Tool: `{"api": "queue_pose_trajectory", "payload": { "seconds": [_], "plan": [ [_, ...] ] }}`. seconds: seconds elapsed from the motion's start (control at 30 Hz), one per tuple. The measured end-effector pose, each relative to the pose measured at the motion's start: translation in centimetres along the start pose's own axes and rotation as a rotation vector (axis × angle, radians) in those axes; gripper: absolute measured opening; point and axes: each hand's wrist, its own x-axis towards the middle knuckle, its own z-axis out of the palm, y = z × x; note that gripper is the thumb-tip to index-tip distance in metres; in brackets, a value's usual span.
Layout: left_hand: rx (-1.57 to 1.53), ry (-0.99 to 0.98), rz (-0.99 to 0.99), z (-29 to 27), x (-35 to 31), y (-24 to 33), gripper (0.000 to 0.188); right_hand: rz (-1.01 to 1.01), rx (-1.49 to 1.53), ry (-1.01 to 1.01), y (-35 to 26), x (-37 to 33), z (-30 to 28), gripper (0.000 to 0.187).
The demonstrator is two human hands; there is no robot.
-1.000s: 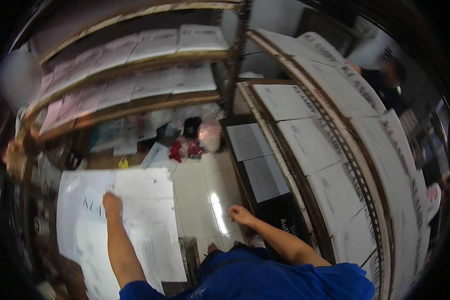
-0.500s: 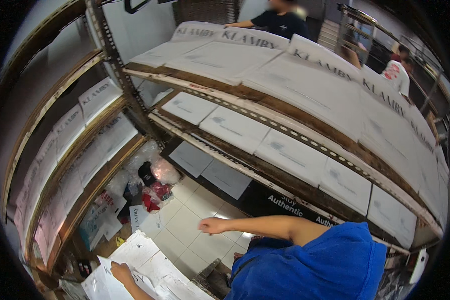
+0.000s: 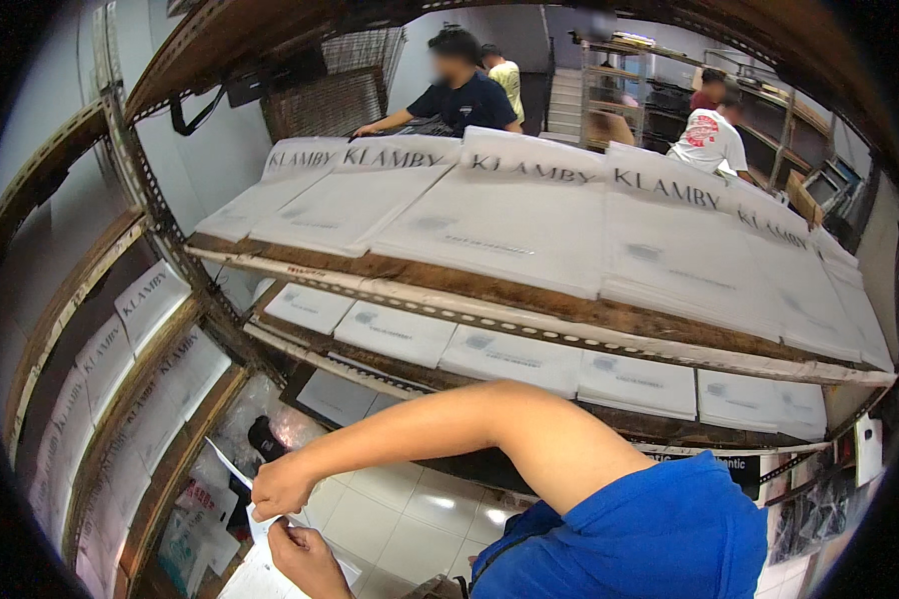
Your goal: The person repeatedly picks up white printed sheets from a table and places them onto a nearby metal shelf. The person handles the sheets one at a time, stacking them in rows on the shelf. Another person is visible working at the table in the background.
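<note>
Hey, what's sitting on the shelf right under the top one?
On the lower shelf, a row of flat white packets lies side by side. Only their front parts show; the top shelf with its own white stacks covers everything further back.

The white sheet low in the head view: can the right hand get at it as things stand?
Probably yes. The right hand is already at the top edge of the white sheet, just above the left hand, and nothing lies between them.
</note>
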Motion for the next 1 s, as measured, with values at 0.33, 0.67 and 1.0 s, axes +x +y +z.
{"api": "queue_pose_trajectory", "payload": {
  "seconds": [0.33,0.67,1.0],
  "plan": [
    [-0.624,0.156,0.449,-0.5,-6.3,11.5,0.024,0.066,-0.407,0.203,-9.0,-20.8,-7.9,0.018],
    [-0.742,0.484,0.398,1.2,-14.8,19.3,0.029,0.745,-0.49,0.735,-14.9,-60.5,-15.1,0.022],
    [-0.628,0.185,0.264,3.2,-20.5,19.0,0.025,1.18,-0.19,0.74,-0.5,-78.9,-13.8,0.02]
  ]
}}
